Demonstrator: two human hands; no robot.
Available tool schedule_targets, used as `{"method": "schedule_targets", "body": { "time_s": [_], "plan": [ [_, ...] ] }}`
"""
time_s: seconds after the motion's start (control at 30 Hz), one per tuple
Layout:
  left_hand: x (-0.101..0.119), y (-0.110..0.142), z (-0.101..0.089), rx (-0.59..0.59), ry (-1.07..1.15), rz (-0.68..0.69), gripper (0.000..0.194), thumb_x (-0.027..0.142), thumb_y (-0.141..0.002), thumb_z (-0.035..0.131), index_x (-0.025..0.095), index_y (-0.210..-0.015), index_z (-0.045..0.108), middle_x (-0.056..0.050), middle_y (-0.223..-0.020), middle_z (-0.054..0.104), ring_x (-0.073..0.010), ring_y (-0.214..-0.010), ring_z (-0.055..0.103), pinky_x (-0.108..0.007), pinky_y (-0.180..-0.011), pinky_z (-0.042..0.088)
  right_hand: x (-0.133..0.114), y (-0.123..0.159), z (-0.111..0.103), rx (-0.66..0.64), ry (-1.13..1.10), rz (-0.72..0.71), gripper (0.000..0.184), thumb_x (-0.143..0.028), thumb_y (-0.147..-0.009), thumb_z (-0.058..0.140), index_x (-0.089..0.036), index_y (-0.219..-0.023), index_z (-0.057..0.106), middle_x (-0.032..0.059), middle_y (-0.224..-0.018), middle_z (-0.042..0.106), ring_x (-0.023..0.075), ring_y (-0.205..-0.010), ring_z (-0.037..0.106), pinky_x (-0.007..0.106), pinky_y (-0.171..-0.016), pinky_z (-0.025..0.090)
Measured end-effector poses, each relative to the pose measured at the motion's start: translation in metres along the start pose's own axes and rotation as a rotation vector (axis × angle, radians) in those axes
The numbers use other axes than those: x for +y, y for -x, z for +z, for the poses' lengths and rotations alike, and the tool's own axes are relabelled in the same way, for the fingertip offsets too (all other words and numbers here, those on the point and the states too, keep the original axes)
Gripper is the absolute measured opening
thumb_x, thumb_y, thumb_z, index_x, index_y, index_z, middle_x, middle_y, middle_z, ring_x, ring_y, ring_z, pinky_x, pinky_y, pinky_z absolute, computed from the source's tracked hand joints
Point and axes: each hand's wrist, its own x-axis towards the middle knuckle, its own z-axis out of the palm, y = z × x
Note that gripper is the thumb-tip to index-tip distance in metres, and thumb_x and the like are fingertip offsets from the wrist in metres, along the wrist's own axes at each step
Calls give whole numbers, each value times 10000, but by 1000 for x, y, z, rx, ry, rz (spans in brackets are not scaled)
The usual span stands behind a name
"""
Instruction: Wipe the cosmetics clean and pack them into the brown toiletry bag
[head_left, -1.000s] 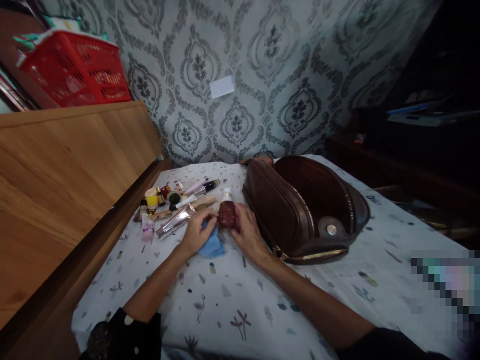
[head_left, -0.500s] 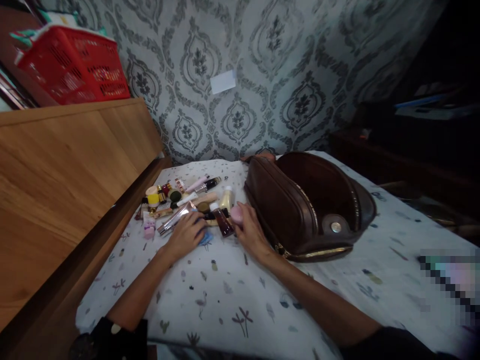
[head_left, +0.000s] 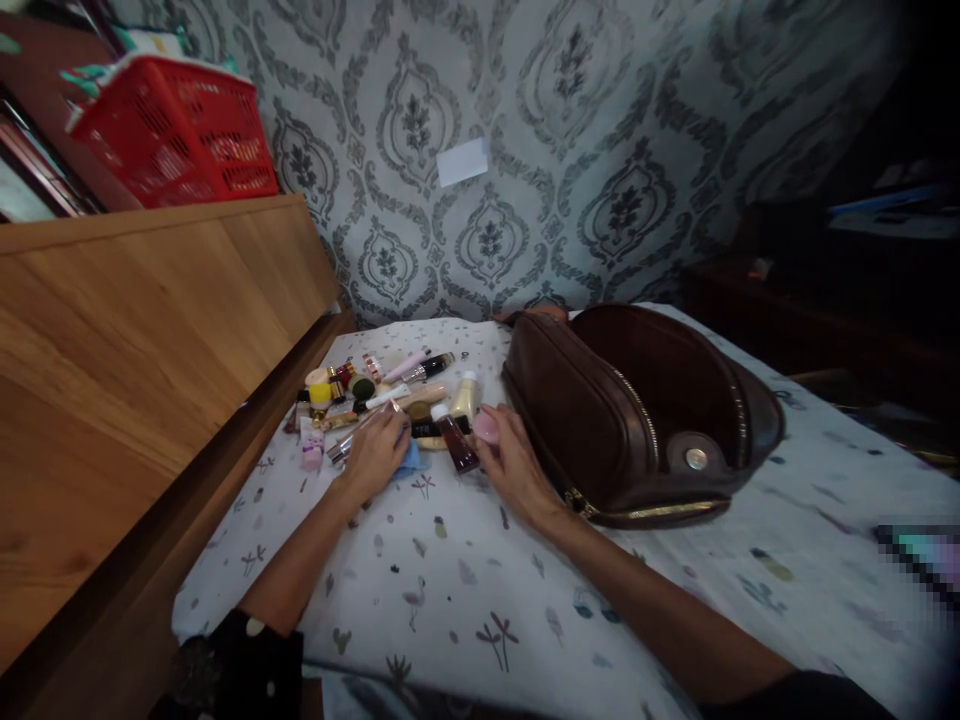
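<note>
My left hand [head_left: 375,455] is closed over the right part of a shiny pinkish-silver tube [head_left: 341,448], fingers bent downward; part of the tube is hidden under it. A piece of blue material [head_left: 411,458] shows beside those fingertips. My right hand [head_left: 517,470] grips a small round pink container [head_left: 486,428] between thumb and fingers. Just left of it lies a dark red bottle with a white cap [head_left: 457,445], and behind that a pale yellow bottle [head_left: 466,397]. Several other cosmetics are heaped around, among them a yellow jar [head_left: 319,392] and a small pink tube [head_left: 311,450].
Close to my right forearm stands a brown leather bag [head_left: 577,420], its zipped top gaping. A wooden headboard [head_left: 165,330] rises on the left, carrying a red basket [head_left: 180,130]. The printed white sheet [head_left: 435,610] lies under everything; patterned wallpaper covers the wall behind.
The view has shifted slightly, so everything sits a little further right. My left hand's fingers have drawn together over the tube. The right hand keeps the pink container near the same spot.
</note>
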Motion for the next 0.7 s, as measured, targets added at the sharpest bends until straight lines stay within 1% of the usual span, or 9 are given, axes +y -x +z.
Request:
{"method": "schedule_targets", "body": {
  "time_s": [0.07, 0.13, 0.27, 0.33, 0.4, 0.47, 0.5, 0.6, 0.7],
  "plan": [
    [6, -10, -1, 47, 38, -30, 142, 222, -953, 485, 221, -956, 627, -66, -987, 693, -244, -968, 639, -378, -887, 502, 1, -1, 1, 5, 3, 9, 510, -340, -937, 492, -168, -1416, 454, 195, -1448, 441, 328, -1402, 415, 537, -1165, 359],
    [16, -17, -2, 101, 90, -49, 142, 239, -967, 476, 221, -971, 616, -50, -962, 694, -224, -922, 647, -352, -851, 501, 2, -3, 1, 29, -3, 55, 568, -374, -898, 550, -142, -1408, 459, 209, -1419, 475, 337, -1364, 459, 535, -1149, 381],
    [41, -19, 0, 208, 211, -43, 174, 307, -1007, 447, 213, -1021, 593, -47, -975, 668, -204, -917, 634, -330, -840, 504, 3, -8, 2, 40, -40, 162, 656, -422, -822, 641, -114, -1379, 485, 210, -1345, 565, 340, -1258, 559, 519, -1099, 438],
    [52, -14, 4, 191, 246, 60, 187, 335, -1004, 474, 208, -1064, 598, -61, -1009, 647, -215, -960, 618, -344, -865, 509, 2, -8, 0, 26, -76, 181, 634, -412, -815, 643, -135, -1368, 500, 184, -1313, 605, 326, -1214, 592, 502, -1069, 465],
    [60, -8, 11, 108, 192, 257, 228, 375, -984, 528, 198, -1090, 624, -83, -1026, 624, -240, -987, 592, -378, -873, 515, 1, -8, -2, 20, -110, 189, 619, -378, -807, 638, -159, -1369, 500, 155, -1285, 632, 308, -1184, 611, 483, -1050, 481],
    [63, -3, 17, 44, 76, 420, 286, 418, -958, 571, 183, -1098, 652, -104, -1031, 601, -263, -987, 565, -412, -861, 524, -1, -8, -3, 25, -136, 197, 626, -349, -790, 637, -163, -1371, 494, 145, -1271, 641, 301, -1178, 617, 471, -1043, 486],
    [63, -2, 19, 39, 22, 452, 307, 432, -950, 581, 177, -1101, 659, -110, -1033, 592, -268, -980, 555, -421, -853, 529, -2, -7, -4, 33, -149, 200, 631, -344, -782, 639, -164, -1369, 494, 143, -1270, 642, 300, -1179, 617, 468, -1041, 487],
    [58, -2, 24, 76, -47, 422, 311, 413, -956, 569, 172, -1136, 648, -119, -1068, 577, -272, -993, 545, -443, -862, 542, -5, -8, -5, 70, -198, 197, 639, -358, -764, 662, -179, -1355, 496, 137, -1267, 646, 304, -1169, 624, 469, -1026, 493],
    [50, -5, 27, 119, -6, 365, 272, 346, -980, 531, 189, -1183, 622, -128, -1130, 572, -281, -1062, 545, -481, -915, 536, -9, -8, -6, 95, -240, 190, 650, -381, -757, 686, -182, -1346, 495, 142, -1267, 645, 307, -1155, 628, 469, -1010, 498]
  ]
}}
